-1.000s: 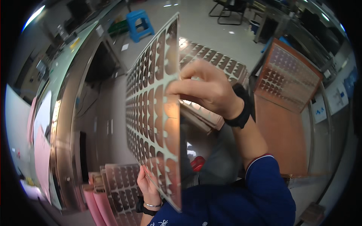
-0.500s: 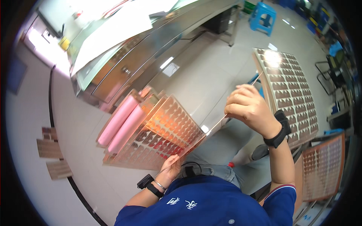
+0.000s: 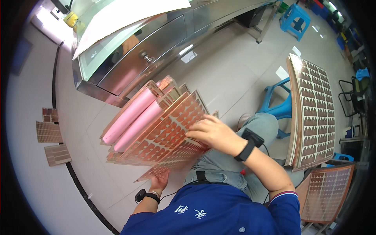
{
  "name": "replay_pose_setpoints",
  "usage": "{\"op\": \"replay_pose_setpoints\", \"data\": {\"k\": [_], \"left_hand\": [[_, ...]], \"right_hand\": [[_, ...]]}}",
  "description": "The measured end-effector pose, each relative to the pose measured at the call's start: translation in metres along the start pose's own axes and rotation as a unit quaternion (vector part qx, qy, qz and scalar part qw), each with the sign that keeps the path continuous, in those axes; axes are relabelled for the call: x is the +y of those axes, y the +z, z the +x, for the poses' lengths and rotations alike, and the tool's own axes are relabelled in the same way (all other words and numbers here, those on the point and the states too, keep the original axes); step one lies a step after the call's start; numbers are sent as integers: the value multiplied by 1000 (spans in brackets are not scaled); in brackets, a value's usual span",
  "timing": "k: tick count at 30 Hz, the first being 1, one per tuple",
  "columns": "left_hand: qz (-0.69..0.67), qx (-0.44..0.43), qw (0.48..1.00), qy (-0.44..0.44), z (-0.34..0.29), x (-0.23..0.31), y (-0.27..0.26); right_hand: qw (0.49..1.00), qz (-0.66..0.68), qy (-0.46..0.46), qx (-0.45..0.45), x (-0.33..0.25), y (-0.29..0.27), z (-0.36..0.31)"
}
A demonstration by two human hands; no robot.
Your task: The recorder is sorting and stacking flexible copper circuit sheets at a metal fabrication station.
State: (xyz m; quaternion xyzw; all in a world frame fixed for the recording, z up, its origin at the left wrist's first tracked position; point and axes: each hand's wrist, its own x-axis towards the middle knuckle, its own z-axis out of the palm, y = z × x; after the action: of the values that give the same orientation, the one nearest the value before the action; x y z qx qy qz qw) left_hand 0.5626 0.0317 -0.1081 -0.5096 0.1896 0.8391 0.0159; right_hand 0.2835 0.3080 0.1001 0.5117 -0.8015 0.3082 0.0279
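Observation:
My left hand (image 3: 159, 182) is closed on the lower edge of a thin copper-coloured sheet (image 3: 176, 159) patterned with rows of small curved shapes. At the sheet's upper end is my right hand (image 3: 214, 134), its fingers bent over the edge and its thumb hidden. The sheet slants close in front of an upright stack of similar patterned panels (image 3: 156, 137), just beyond my fingers. Two pink rolls (image 3: 131, 113) lie along the left of that stack.
More patterned panels (image 3: 315, 113) lean in a thick stack by a blue stool (image 3: 276, 102) on my right. A framed panel (image 3: 327, 192) stands lower right. Ahead is a metal desk with a drawer (image 3: 143, 58). Small panels (image 3: 49, 133) rest by the left wall.
Both hands have moved with the sheet: my right hand came left and down toward the stack with the rolls, and my left hand shifted slightly left and down. The view has turned somewhat.

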Motion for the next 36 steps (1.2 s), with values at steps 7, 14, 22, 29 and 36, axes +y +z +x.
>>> {"op": "replay_pose_setpoints", "data": {"k": [7, 14, 22, 29, 36], "left_hand": [[-210, 86, 970, -86, 46, 36, -18], [85, 131, 986, -52, 55, -17, 38], [353, -284, 890, 52, 15, -85, 289], [396, -455, 797, -39, -49, -163, 413], [452, -480, 750, -55, -86, -182, 427]], "right_hand": [[948, -124, 268, 118, 38, -108, -106], [711, -318, 560, 284, 64, -175, -309], [717, -311, 589, 204, 14, -126, -282], [827, -73, 488, 269, -42, -87, -247], [590, -218, 624, 464, -80, -124, -355]]}}
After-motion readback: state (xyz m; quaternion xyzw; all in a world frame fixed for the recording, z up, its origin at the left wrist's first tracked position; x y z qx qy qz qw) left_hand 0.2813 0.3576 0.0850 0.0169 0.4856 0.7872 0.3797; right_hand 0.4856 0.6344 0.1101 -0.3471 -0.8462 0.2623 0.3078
